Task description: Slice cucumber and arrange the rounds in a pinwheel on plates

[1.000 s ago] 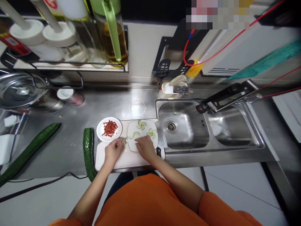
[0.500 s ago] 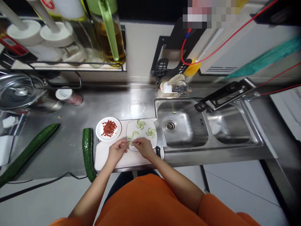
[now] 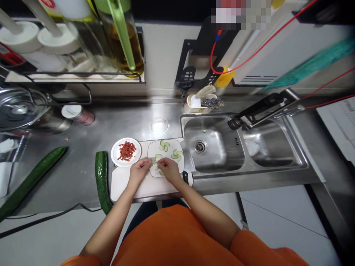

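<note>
Moved since the earlier frame: left hand and right hand, a little farther up the plate, with one more slice now showing beside the right fingers. On the left, thumb and fingers bent toward each other over the plate's left edge, next to a pale slice. On the right, fingers bunched, tips close to another. Whether pinching slices or only pressing them, cannot tell at this size. Brought near each other from opposite sides, probably for fine control over thin, slippery pieces.

Laid toward the plate's far and right sides: two fans of slices, curved like petals, spaced apart, likely to keep each shape distinct. Beneath the plate, seemingly as a steady base, a board. At its far left corner, within easy reach, a dish of red berries. Right of the plate, handle toward the body, perhaps for safety, a knife.

Under everything, a steel counter, bright with glare. To the left, a short cucumber, and farther off a long one. To the right, a double sink. Behind, a rack with an oil bottle.
</note>
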